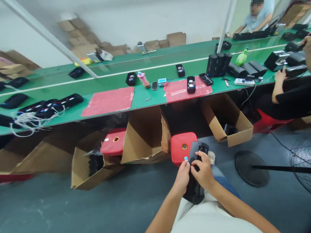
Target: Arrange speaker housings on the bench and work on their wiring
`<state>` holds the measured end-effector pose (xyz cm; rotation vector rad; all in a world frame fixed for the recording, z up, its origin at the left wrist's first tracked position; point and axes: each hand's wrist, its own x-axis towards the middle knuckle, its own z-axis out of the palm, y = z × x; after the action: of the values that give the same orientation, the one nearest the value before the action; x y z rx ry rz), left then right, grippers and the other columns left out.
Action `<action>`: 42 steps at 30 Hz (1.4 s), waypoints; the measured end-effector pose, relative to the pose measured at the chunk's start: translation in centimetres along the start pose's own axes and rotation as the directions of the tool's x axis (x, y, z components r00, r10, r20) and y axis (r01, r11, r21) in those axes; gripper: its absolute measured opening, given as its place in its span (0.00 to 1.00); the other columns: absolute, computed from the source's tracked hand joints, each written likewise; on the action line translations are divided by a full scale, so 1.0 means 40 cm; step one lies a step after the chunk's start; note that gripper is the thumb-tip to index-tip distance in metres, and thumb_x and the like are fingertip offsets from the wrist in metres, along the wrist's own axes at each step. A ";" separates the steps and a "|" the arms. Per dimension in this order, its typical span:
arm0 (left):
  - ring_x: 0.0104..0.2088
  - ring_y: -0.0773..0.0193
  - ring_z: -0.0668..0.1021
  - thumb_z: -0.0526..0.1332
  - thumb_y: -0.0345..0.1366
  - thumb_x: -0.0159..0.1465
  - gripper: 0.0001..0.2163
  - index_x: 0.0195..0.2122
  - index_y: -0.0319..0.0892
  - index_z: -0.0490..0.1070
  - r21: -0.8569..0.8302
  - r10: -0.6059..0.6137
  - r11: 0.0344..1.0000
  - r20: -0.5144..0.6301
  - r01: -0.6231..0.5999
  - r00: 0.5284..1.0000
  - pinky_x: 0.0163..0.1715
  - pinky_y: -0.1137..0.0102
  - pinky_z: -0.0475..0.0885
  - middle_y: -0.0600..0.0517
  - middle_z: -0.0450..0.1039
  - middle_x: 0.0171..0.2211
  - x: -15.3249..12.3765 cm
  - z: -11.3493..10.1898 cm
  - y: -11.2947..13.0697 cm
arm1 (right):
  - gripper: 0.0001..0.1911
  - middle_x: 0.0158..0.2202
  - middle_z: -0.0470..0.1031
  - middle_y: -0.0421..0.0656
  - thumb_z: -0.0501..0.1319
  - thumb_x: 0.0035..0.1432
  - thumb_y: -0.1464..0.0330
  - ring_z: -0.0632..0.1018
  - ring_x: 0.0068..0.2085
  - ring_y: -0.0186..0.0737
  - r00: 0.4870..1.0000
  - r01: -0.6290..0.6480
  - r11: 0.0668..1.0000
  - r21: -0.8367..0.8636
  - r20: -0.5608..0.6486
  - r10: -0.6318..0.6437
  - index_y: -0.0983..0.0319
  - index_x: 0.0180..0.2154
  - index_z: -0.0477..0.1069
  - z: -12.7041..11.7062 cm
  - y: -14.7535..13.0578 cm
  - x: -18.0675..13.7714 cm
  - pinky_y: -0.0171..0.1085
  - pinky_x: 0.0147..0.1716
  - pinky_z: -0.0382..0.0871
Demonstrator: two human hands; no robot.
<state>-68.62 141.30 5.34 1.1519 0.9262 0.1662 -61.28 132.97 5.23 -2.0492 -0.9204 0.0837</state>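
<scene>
A black speaker housing rests upright on my lap at the bottom middle. My right hand is wrapped round its front, fingers pressed on it. My left hand pinches a small light-blue part against the housing's left edge. Both hands touch each other on the housing. Its lower end is hidden behind my hands.
A red stool stands just ahead of my knees, another red stool to its left. Open cardboard boxes sit under the long green bench, which carries red mats, black speakers and a phone. Another person sits at right; a fan base stands nearby.
</scene>
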 end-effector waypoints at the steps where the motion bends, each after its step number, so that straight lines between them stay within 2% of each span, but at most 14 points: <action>1: 0.35 0.62 0.70 0.59 0.51 0.53 0.16 0.31 0.42 0.65 0.002 -0.002 1.000 -0.004 0.002 1.000 0.39 0.69 0.63 0.52 0.68 0.32 0.022 0.006 0.012 | 0.08 0.50 0.64 0.48 0.55 0.53 0.70 0.63 0.54 0.50 1.000 -0.006 1.000 0.005 -0.007 0.006 0.60 0.27 0.73 0.004 0.010 0.022 0.51 0.53 0.54; 4: 0.35 0.61 0.70 0.60 0.52 0.53 0.17 0.30 0.41 0.65 -0.007 0.001 1.000 -0.028 -0.001 1.000 0.39 0.69 0.64 0.52 0.68 0.31 0.090 0.032 0.051 | 0.09 0.50 0.64 0.48 0.55 0.53 0.69 0.62 0.54 0.51 1.000 -0.005 0.999 0.032 0.001 0.005 0.59 0.28 0.73 0.014 0.049 0.101 0.52 0.53 0.52; 8: 0.36 0.61 0.70 0.59 0.52 0.54 0.17 0.31 0.41 0.65 -0.039 0.026 0.999 -0.102 -0.030 0.995 0.40 0.69 0.64 0.51 0.68 0.32 0.197 0.091 0.109 | 0.08 0.50 0.65 0.47 0.55 0.52 0.69 0.63 0.53 0.51 0.996 0.047 0.995 0.084 0.069 -0.053 0.59 0.27 0.73 0.012 0.125 0.245 0.52 0.53 0.52; 11: 0.38 0.60 0.70 0.60 0.54 0.53 0.19 0.32 0.42 0.65 -0.067 0.037 0.997 -0.176 -0.049 0.984 0.42 0.68 0.64 0.50 0.68 0.34 0.281 0.155 0.154 | 0.07 0.48 0.65 0.47 0.56 0.50 0.70 0.64 0.52 0.51 0.984 0.102 0.988 0.119 0.131 -0.118 0.59 0.25 0.73 -0.010 0.189 0.369 0.52 0.51 0.54; 16: 0.36 0.60 0.69 0.60 0.59 0.49 0.23 0.29 0.42 0.63 -0.092 0.008 0.995 -0.268 -0.034 0.963 0.40 0.67 0.64 0.52 0.66 0.29 0.415 0.275 0.226 | 0.08 0.48 0.66 0.46 0.56 0.49 0.71 0.65 0.52 0.50 0.959 0.174 0.972 0.155 0.198 -0.203 0.59 0.24 0.72 -0.062 0.294 0.549 0.51 0.51 0.57; 21: 0.37 0.59 0.69 0.58 0.64 0.46 0.27 0.29 0.42 0.62 -0.091 -0.004 0.996 -0.290 -0.023 0.957 0.40 0.68 0.64 0.51 0.65 0.31 0.516 0.373 0.296 | 0.09 0.54 0.62 0.49 0.53 0.52 0.72 0.61 0.56 0.51 0.961 0.150 0.976 0.157 0.210 -0.182 0.60 0.27 0.72 -0.093 0.372 0.654 0.53 0.53 0.56; 25: 0.39 0.58 0.69 0.56 0.65 0.47 0.29 0.32 0.42 0.62 -0.089 -0.006 0.996 -0.285 -0.020 0.959 0.41 0.68 0.64 0.49 0.65 0.34 0.569 0.417 0.321 | 0.09 0.57 0.56 0.52 0.53 0.52 0.74 0.57 0.58 0.54 0.968 0.109 0.984 0.138 0.210 -0.137 0.62 0.28 0.71 -0.099 0.415 0.700 0.56 0.54 0.55; 30: 0.41 0.57 0.69 0.55 0.65 0.49 0.28 0.33 0.43 0.62 -0.127 -0.020 0.992 -0.279 -0.016 0.960 0.43 0.67 0.62 0.50 0.65 0.34 0.605 0.422 0.308 | 0.06 0.54 0.58 0.50 0.56 0.48 0.73 0.60 0.55 0.55 0.958 0.096 0.987 0.130 0.256 -0.127 0.60 0.26 0.72 -0.088 0.454 0.746 0.58 0.51 0.57; 33: 0.39 0.58 0.69 0.56 0.64 0.50 0.26 0.32 0.43 0.63 -0.160 -0.031 0.987 -0.312 -0.020 0.950 0.42 0.66 0.63 0.51 0.65 0.33 0.612 0.408 0.315 | 0.06 0.54 0.58 0.48 0.57 0.48 0.72 0.60 0.54 0.55 0.942 0.111 0.983 0.144 0.299 -0.150 0.59 0.24 0.72 -0.068 0.451 0.778 0.58 0.51 0.56; 38: 0.40 0.58 0.69 0.60 0.61 0.49 0.26 0.35 0.43 0.64 -0.301 -0.040 0.949 -0.406 -0.093 0.913 0.43 0.67 0.63 0.50 0.66 0.34 0.647 0.360 0.385 | 0.07 0.55 0.56 0.46 0.57 0.50 0.71 0.58 0.55 0.53 0.913 0.173 0.963 0.204 0.333 -0.235 0.58 0.25 0.73 -0.008 0.405 0.864 0.57 0.53 0.53; 42: 0.45 0.56 0.70 0.64 0.58 0.45 0.27 0.37 0.43 0.66 -0.404 -0.086 0.908 -0.445 -0.114 0.891 0.45 0.67 0.64 0.48 0.69 0.39 0.747 0.305 0.452 | 0.08 0.55 0.57 0.47 0.56 0.51 0.71 0.59 0.55 0.53 0.912 0.220 0.949 0.226 0.298 -0.282 0.59 0.25 0.73 0.061 0.376 0.974 0.56 0.52 0.55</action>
<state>-35.19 157.13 5.41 0.7199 1.2225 0.6428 -25.25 154.13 2.93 -1.7528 -1.3249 0.3674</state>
